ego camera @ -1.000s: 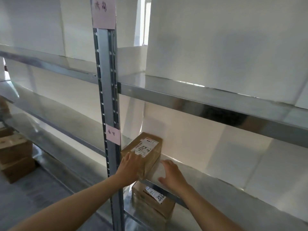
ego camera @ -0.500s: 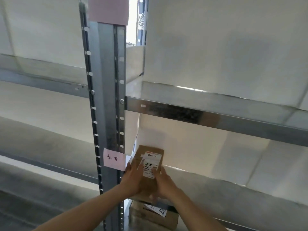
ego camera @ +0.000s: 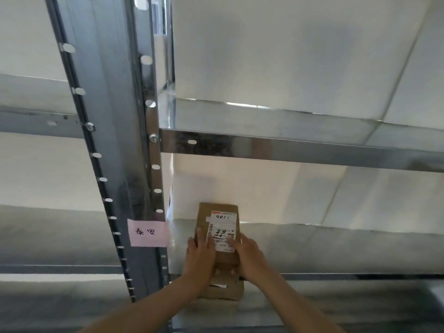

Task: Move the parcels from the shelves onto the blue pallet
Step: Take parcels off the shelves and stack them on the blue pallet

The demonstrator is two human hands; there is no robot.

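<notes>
A small brown cardboard parcel with a white shipping label lies on the metal shelf, close to the upright post. My left hand grips its left side and my right hand grips its right side, fingers over the top and label. A second brown parcel shows just below my hands, on the shelf underneath, mostly hidden by them. The blue pallet is out of view.
A galvanised upright post with holes stands left of the parcel, carrying a pink paper tag with handwriting. An upper shelf beam crosses above. White panels back the shelves.
Both hands have closed onto the sides of the parcel, which has turned to point its long side away from me. The view has moved closer and lower toward the shelf.
</notes>
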